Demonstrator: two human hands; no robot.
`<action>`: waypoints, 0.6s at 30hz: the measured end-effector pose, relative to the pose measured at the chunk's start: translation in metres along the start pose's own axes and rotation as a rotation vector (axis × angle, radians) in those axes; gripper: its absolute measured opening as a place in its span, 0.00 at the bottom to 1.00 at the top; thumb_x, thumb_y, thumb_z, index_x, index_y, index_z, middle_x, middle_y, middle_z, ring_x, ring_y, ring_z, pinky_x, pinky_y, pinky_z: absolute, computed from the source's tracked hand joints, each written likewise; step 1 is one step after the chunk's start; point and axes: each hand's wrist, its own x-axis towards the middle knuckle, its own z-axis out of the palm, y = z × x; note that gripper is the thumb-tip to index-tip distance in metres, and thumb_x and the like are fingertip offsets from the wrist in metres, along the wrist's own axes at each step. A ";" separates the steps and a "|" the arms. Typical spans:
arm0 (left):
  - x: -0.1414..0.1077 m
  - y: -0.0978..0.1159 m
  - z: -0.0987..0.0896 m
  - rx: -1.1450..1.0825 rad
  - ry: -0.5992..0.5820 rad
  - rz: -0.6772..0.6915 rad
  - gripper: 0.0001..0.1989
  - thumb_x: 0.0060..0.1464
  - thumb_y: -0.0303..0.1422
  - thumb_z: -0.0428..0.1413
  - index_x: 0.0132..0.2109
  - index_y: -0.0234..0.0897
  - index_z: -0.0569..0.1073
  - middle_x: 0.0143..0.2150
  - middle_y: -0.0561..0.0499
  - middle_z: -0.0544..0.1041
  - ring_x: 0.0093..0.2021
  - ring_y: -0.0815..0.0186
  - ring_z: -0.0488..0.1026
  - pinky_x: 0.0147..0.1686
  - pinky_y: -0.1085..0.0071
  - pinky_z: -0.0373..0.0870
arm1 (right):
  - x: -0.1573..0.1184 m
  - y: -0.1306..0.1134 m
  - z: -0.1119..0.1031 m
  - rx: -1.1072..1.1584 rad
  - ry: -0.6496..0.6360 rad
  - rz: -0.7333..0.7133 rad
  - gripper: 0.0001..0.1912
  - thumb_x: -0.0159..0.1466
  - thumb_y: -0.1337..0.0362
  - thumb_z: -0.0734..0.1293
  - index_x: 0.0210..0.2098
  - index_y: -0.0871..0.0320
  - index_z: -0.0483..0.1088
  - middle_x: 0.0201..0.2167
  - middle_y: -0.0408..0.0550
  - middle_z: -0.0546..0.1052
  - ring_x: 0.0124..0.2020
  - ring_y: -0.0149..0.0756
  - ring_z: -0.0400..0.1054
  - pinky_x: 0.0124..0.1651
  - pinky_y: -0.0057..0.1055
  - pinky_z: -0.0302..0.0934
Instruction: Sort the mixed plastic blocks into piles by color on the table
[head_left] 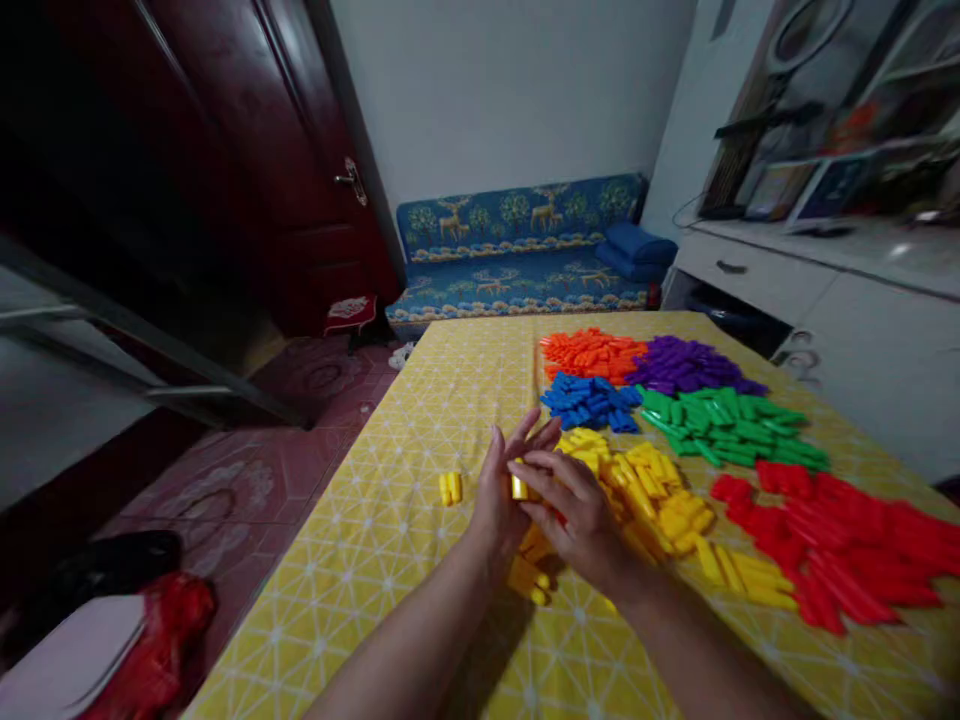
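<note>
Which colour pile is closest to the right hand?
The yellow pile: it spreads right beside the right hand, while the blue, green, orange, purple and red piles lie farther off.

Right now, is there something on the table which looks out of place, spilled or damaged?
Only one mild thing: a small yellow block sits apart, to the left of the left hand, while the main yellow pile is on the right. It may be deliberate. I see no clear spill or damage.
</note>
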 end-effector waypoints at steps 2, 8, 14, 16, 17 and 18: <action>0.005 0.012 -0.005 0.219 -0.116 -0.064 0.32 0.59 0.56 0.47 0.60 0.40 0.71 0.59 0.42 0.74 0.61 0.54 0.69 0.59 0.59 0.64 | -0.002 0.004 -0.008 -0.023 0.117 0.088 0.24 0.65 0.70 0.66 0.59 0.51 0.66 0.51 0.50 0.72 0.53 0.41 0.67 0.56 0.41 0.63; 0.004 0.084 -0.066 1.379 -0.137 -0.008 0.26 0.47 0.46 0.64 0.52 0.38 0.77 0.50 0.41 0.78 0.48 0.54 0.75 0.45 0.63 0.71 | -0.001 0.021 -0.023 -0.153 0.326 0.308 0.16 0.65 0.63 0.66 0.52 0.53 0.72 0.46 0.50 0.75 0.49 0.44 0.69 0.54 0.45 0.62; -0.005 0.111 -0.118 1.603 -0.141 -0.333 0.27 0.35 0.35 0.68 0.47 0.37 0.75 0.32 0.53 0.79 0.32 0.63 0.75 0.33 0.71 0.69 | 0.000 0.031 -0.015 -0.129 0.391 0.391 0.15 0.67 0.58 0.63 0.49 0.56 0.72 0.47 0.53 0.76 0.50 0.46 0.69 0.55 0.47 0.62; 0.001 0.096 -0.112 1.498 -0.189 -0.327 0.19 0.40 0.31 0.64 0.43 0.36 0.75 0.28 0.54 0.78 0.29 0.65 0.74 0.29 0.73 0.67 | -0.002 0.032 -0.011 -0.107 0.378 0.394 0.14 0.68 0.57 0.63 0.49 0.56 0.72 0.47 0.53 0.76 0.51 0.46 0.69 0.55 0.47 0.62; 0.005 0.086 -0.105 1.456 -0.204 -0.269 0.14 0.42 0.30 0.62 0.40 0.35 0.76 0.27 0.53 0.78 0.28 0.65 0.74 0.29 0.73 0.67 | -0.002 0.032 -0.010 -0.099 0.374 0.394 0.14 0.68 0.57 0.63 0.49 0.56 0.71 0.47 0.53 0.76 0.51 0.46 0.68 0.55 0.47 0.62; 0.009 0.074 -0.097 1.400 -0.201 -0.175 0.10 0.44 0.30 0.61 0.38 0.35 0.76 0.28 0.52 0.78 0.29 0.66 0.74 0.30 0.73 0.68 | -0.003 0.032 -0.009 -0.092 0.371 0.392 0.14 0.68 0.57 0.63 0.49 0.56 0.71 0.47 0.53 0.76 0.51 0.46 0.68 0.55 0.48 0.61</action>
